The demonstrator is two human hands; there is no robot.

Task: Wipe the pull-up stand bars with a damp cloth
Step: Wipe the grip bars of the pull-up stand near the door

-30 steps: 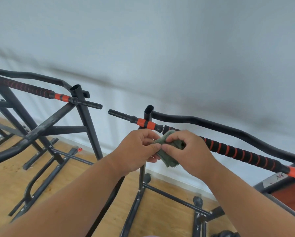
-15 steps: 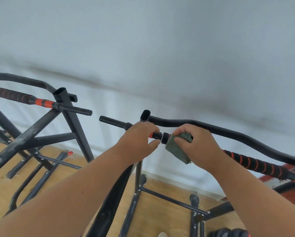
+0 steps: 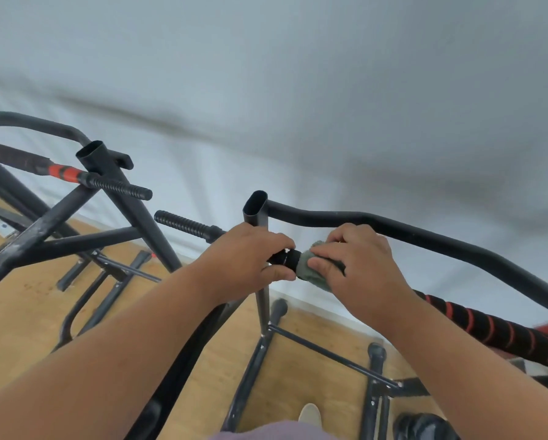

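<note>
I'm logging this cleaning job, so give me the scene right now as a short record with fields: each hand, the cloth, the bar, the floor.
left hand: grips the handle bar beside the upright post
right hand: holds the green cloth wrapped on the bar
handle bar: black ribbed end free, red-striped foam grip uncovered
floor: wood

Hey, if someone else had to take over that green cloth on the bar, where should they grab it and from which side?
Probably the loose fold of the green cloth hanging below the padded bar, pinched from underneath. The right hand covers its top, and the left hand grips the bar just beside it.
</note>
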